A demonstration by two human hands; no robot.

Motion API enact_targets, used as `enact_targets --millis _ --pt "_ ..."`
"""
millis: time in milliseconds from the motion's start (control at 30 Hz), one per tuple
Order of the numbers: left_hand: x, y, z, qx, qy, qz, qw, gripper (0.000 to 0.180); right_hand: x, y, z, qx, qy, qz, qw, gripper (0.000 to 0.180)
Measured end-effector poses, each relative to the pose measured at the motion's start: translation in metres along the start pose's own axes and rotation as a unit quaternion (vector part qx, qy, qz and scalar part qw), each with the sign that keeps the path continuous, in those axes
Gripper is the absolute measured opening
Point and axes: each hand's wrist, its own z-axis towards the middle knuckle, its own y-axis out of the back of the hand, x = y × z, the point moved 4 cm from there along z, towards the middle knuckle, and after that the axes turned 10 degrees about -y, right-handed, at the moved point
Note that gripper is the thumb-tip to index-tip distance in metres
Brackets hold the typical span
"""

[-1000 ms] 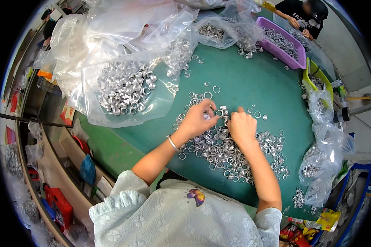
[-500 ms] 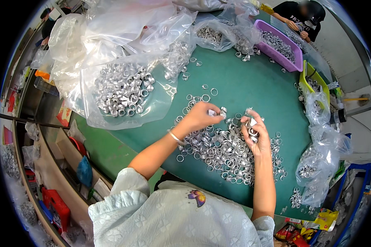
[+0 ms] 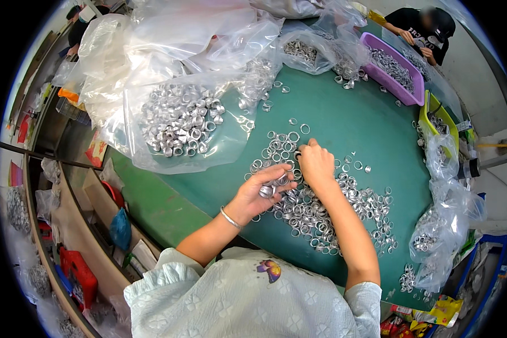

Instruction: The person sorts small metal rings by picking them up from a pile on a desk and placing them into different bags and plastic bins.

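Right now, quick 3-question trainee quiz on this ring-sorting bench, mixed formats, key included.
1. True or false: the left hand holds several small silver metal rings.
2. The right hand rests on: A) purple plastic bin B) loose ring pile on the green table C) clear plastic bag of rings
3. Fill in: the left wrist wears a silver ____.

Key: 1 true; 2 B; 3 bracelet.

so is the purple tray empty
No, the purple tray at the far right of the green table holds a heap of small silver metal rings.
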Motion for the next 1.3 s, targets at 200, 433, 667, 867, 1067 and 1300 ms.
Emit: enact_targets --millis 200,433,667,867,1067,1300 --pt "0.006 -0.008 -0.006 -0.014 -0.004 -0.038 0.999 0.029 -0.015 0.029 -0.016 0.192 -0.147 0.496 0.834 0.02" --pt "0.031 -0.019 0.001 0.005 0.043 -0.16 0.986 0.028 0.02 0.044 -0.073 -0.063 0.075 0.408 0.908 0.019" --pt "0.027 -0.027 0.005 0.034 -0.02 -0.145 0.989 0.031 0.042 0.057 -0.087 -0.061 0.136 0.195 0.969 0.032" --pt "0.009 -0.014 0.006 0.035 -0.028 -0.137 0.99 0.026 0.042 0.061 -0.074 -0.043 0.159 0.227 0.96 0.045" --pt "0.003 -0.01 0.007 -0.014 -0.021 -0.202 0.979 0.021 0.04 0.05 -0.069 0.025 0.121 0.367 0.922 0.05" --pt "-0.103 0.012 0.018 -0.025 -0.199 -0.426 0.882 0.018 -0.074 0.028 -0.027 -0.011 -0.094 0.38 0.92 0.029"
